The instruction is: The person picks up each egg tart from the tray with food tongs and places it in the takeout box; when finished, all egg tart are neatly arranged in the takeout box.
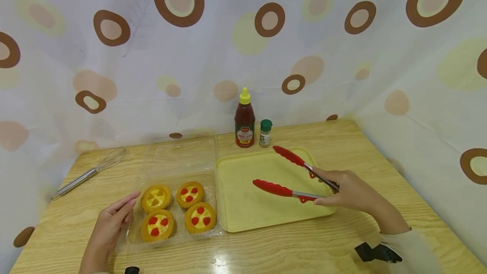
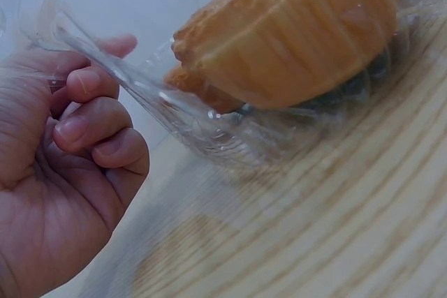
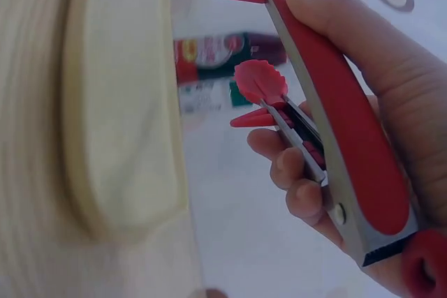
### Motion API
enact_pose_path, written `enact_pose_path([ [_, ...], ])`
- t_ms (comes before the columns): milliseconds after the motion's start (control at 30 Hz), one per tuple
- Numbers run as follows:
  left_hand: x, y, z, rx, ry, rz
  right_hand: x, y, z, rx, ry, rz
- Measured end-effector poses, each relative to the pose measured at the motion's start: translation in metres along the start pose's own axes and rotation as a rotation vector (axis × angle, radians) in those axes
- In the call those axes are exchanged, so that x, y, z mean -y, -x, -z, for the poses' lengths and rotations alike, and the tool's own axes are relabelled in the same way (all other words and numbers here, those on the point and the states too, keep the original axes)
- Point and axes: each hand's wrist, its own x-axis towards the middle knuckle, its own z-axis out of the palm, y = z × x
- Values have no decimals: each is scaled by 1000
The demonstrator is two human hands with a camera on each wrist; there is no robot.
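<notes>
The left hand (image 1: 114,221) pinches the rim of an open, clear plastic clamshell box (image 1: 179,228) holding four round golden tarts (image 1: 157,226), just left of a flat yellow plastic tray (image 1: 239,208). The right hand (image 1: 351,193) grasps red-and-silver tongs (image 1: 272,187), their tips spread above the tray. Good handling likely needs the box kept steady and a light, side-on squeeze.

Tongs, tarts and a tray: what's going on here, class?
A person's right hand holds red-tipped tongs open over a yellow tray, with nothing between the tips. Their left hand holds the edge of an open, clear plastic container, where four tarts sit. A sauce bottle and a green-capped shaker stand behind the tray.
</notes>
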Motion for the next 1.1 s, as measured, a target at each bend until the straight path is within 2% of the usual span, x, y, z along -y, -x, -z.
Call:
enact_pose_path([
  [167,-1,0,1,-4,-8,10,-20,24,3,-48,56,-89],
  [333,-1,0,2,-8,-14,1,-38,42,3,-154,109,-115],
  [433,-2,0,1,-4,-18,1,-46,49,1,-211,111,-188],
  [533,-2,0,1,-2,-18,6,-53,52,-3,-263,107,-286],
  [600,-2,0,0,-5,-15,8,-57,52,-6,-315,119,-322],
  [767,0,0,0,-11,-1,-3,-66,47,-17,-420,164,-359],
  [933,0,0,-1,-15,4,9,-76,40,-20,-401,147,-431],
  [1100,0,-1,0,-20,2,11,-86,31,-20,-340,129,-496],
])
